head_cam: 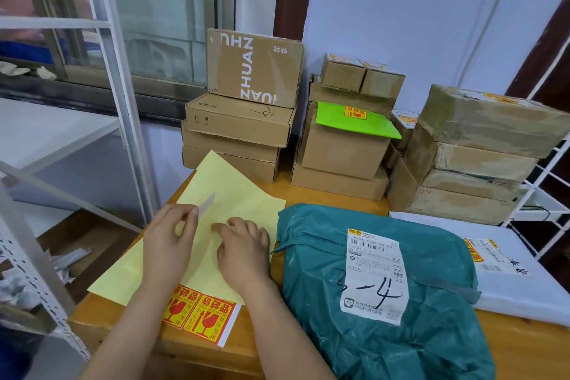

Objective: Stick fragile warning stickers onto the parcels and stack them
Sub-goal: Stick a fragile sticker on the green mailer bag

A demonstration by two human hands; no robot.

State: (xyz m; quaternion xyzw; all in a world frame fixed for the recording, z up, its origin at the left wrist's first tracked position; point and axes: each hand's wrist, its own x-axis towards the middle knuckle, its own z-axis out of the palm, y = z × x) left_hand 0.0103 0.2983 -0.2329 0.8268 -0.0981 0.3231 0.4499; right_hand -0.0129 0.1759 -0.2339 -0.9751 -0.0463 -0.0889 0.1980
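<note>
1. The left hand (171, 237) rests on a pale yellow backing sheet (234, 194) and pinches a small pale strip (207, 205) between thumb and fingertips, the strip standing up above the sheet.
2. The right hand (243, 248) lies just right of the left hand, its fingers curled with their tips pressing on the same sheet; it grips nothing that can be seen.
3. Just below both wrists, a strip of red-and-yellow fragile stickers (197, 315) shows two labels side by side, partly tucked under the yellow sheet, on the wooden table (308, 194).
4. Immediately right of the right hand sits a teal bagged parcel (370, 287) with a white shipping label (374, 274) on top; its left edge is close beside the right hand.
5. Beyond the hands, brown cardboard boxes (240, 120) are stacked at the back of the table.
6. Further right, another stack carries a green envelope (354, 119) bearing a fragile sticker.
7. At far right, a white parcel (509, 281) lies beside the teal one, below a pile of taped boxes (475, 151).
</note>
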